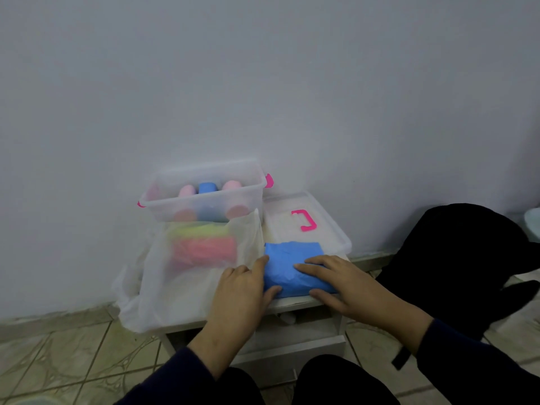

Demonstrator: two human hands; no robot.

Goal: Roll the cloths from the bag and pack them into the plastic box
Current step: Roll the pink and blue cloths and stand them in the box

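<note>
A blue cloth (287,260) lies on the small white table (295,302), its near edge partly rolled. My left hand (239,296) grips the roll's left end, thumb under it. My right hand (336,283) holds the right end, fingers on top and thumb at the near side. Left of the cloth slumps a translucent white bag (175,285) with pink and yellow-green cloths (201,247) inside. Behind it stands the clear plastic box (204,201) with pink latches, holding pink and blue rolled cloths (209,188).
The box's clear lid (306,229) with a pink handle lies behind the blue cloth, against the wall. A black garment or bag (455,258) sits on the floor to the right. An open drawer (292,343) juts out under the table top. Tiled floor surrounds it.
</note>
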